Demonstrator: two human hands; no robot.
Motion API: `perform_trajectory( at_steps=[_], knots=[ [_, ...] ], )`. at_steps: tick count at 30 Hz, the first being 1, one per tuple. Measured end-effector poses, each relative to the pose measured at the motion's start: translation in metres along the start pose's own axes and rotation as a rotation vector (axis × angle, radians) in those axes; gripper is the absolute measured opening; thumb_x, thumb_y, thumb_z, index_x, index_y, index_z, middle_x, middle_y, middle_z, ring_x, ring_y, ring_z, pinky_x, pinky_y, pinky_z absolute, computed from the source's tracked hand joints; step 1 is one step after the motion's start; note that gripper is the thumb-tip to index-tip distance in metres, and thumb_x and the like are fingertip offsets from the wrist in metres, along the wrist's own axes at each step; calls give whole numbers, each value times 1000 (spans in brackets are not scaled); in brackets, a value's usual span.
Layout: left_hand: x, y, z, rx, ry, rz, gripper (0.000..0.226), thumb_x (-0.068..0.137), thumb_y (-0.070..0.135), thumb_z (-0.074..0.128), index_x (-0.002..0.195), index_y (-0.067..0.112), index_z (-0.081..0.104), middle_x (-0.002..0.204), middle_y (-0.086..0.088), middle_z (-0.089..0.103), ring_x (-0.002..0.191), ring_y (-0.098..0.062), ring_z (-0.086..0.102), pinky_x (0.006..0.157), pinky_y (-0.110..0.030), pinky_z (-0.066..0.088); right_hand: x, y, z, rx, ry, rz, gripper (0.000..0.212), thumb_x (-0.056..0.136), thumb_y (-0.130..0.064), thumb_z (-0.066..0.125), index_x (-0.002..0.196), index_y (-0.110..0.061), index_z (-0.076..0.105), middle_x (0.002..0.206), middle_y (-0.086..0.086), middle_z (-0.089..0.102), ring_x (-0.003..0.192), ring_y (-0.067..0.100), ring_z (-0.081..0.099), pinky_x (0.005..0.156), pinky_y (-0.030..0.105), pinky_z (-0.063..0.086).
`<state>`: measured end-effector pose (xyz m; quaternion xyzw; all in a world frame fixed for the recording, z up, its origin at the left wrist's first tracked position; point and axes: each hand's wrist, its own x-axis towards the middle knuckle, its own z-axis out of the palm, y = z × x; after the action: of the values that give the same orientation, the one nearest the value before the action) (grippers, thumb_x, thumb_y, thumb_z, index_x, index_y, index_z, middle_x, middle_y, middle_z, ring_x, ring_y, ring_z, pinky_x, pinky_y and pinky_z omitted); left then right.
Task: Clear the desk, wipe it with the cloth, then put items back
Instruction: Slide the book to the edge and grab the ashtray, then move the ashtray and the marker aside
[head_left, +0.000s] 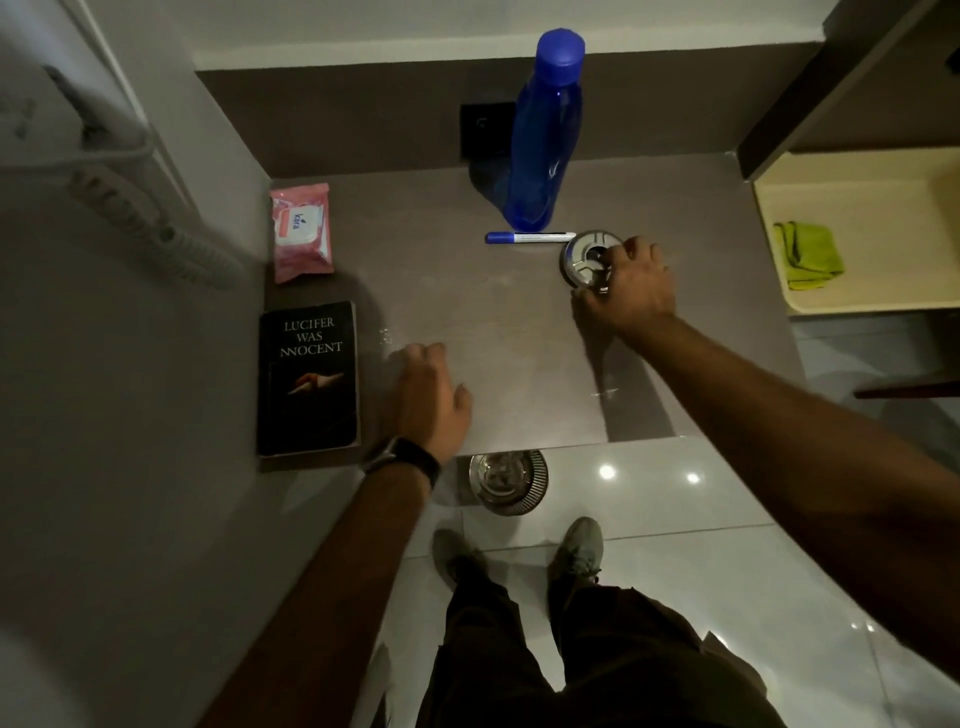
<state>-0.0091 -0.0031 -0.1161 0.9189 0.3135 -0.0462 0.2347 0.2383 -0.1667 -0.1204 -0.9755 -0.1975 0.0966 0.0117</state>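
Right-hand fingers (618, 255) are curled over the rim of the round metal dish (584, 254), thumb tucked at its near edge. The right hand (631, 288) has hold of it, dish down on the bench (493, 312). At eleven o'clock from that hand, just beside the dish, lies the blue-capped marker (530, 237). At twelve o'clock of the marker the tall blue bottle (545, 135) stands upright by the back wall.

Over to the left hand (434, 397): fingers (423, 358) loosely bent, holding nothing, resting on the bench, a dark band (410, 457) on the wrist. At nine o'clock of it the black book (309, 379) lies flat, and at twelve o'clock of the book, the pink pack of wipes (302, 232).

The green cloth (807, 254) lies folded on the cream shelf (883, 208), at three o'clock of the right hand, well apart. A second metal dish (509, 480) shows at six o'clock, below the bench's near edge.
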Motion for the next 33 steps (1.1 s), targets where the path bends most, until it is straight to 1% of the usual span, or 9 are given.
perform_trajectory(
  at_steps=[3, 7, 11, 17, 21, 25, 26, 29, 33],
  knots=[
    [-2, 21, 13, 0, -70, 65, 44, 93, 26, 62, 135, 16, 52, 135, -9, 46, 109, -29, 62, 92, -43, 59, 0, 3, 2, -66, 15, -79, 56, 91, -58, 69, 132, -21, 66, 142, 13, 51, 132, 34, 49, 106, 49, 47],
    [-12, 16, 26, 112, -187, 64, 42, 96, 30, 64, 134, 17, 51, 136, -8, 43, 90, -21, 65, 74, -30, 62, -13, -1, -3, -69, 49, -127, 54, 91, -58, 70, 130, -21, 70, 146, 13, 50, 133, 36, 48, 108, 50, 45],
    [-18, 8, 33, 136, -191, 58, 52, 94, 31, 70, 138, 20, 46, 140, -6, 36, 85, -20, 64, 72, -31, 64, -34, -33, -9, -39, 107, -254, 52, 91, -60, 67, 127, -22, 70, 143, 13, 53, 129, 35, 51, 104, 48, 48],
    [-8, 5, 38, 17, -196, 48, 65, 87, 22, 78, 141, 21, 43, 143, -6, 29, 100, -29, 68, 89, -35, 61, -25, -148, -19, 65, 89, -570, 60, 88, -58, 72, 138, -26, 64, 144, 12, 52, 132, 34, 51, 108, 48, 45],
    [-3, 2, 46, -55, -171, -6, 70, 84, 17, 81, 142, 19, 42, 146, -8, 29, 106, -30, 69, 94, -34, 60, 20, -225, -18, 28, 46, -552, 61, 92, -54, 71, 146, -28, 57, 148, 11, 47, 138, 31, 44, 115, 45, 41],
    [-6, -3, 54, -250, -155, -39, 46, 95, 18, 67, 133, 31, 44, 143, -4, 45, 97, -19, 72, 76, -30, 66, 59, -270, -7, 5, 13, -489, 62, 91, -50, 74, 146, -27, 60, 154, 11, 43, 144, 32, 41, 119, 48, 39],
    [-6, -2, 56, -270, -141, -43, 48, 94, 16, 68, 134, 31, 45, 143, -4, 44, 98, -18, 71, 76, -28, 65, 66, -276, -3, -13, 8, -484, 63, 91, -50, 75, 147, -27, 60, 157, 12, 41, 145, 33, 39, 120, 48, 39],
    [-5, -2, 62, -246, -192, -8, 74, 77, 6, 84, 138, 24, 46, 145, -8, 29, 113, -25, 62, 97, -37, 59, 84, -289, 9, -57, 28, -498, 62, 92, -49, 74, 148, -26, 59, 160, 11, 39, 146, 33, 38, 117, 47, 40],
    [-1, -5, 57, -301, -234, -50, 60, 79, 6, 83, 129, 21, 52, 142, -7, 33, 112, -22, 62, 99, -33, 57, 95, -293, 17, -67, 44, -521, 61, 94, -48, 71, 151, -29, 56, 155, 10, 44, 142, 34, 42, 113, 47, 42]
  ],
)
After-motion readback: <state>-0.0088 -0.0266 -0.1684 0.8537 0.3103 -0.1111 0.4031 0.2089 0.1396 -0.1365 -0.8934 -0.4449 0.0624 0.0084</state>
